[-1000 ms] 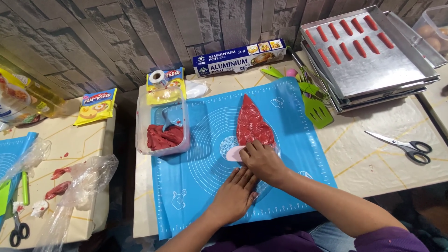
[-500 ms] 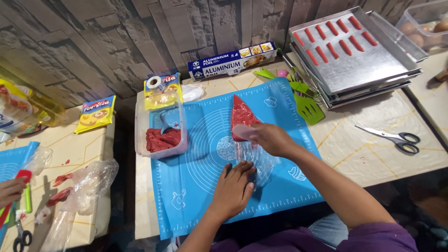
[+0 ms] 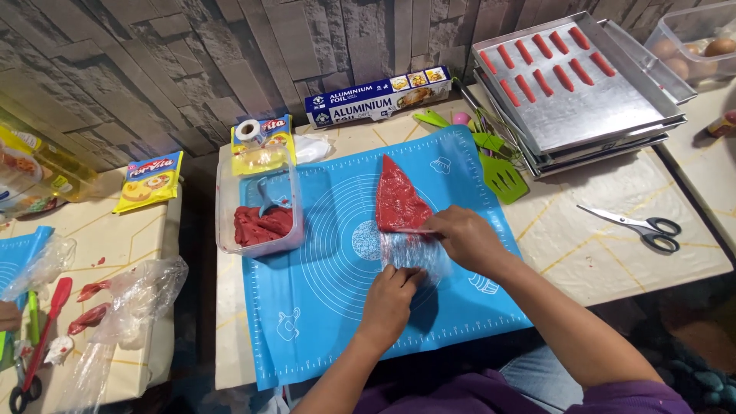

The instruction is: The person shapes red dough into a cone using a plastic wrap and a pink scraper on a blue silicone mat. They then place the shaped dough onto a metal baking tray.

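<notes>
Head view: right hand (image 3: 468, 239) shifted toward bag's (image 3: 400, 207) wide end, fingers curled pinching plastic; left hand (image 3: 389, 300) now gripping loose film below.

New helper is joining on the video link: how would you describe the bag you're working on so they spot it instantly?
Find the blue silicone mat on the middle table. At its centre lies a clear plastic piping bag under both hands, pointing toward the wall. It alone is a flattened red triangle; the other red paste sits in a clear tub at the mat's left.
</notes>
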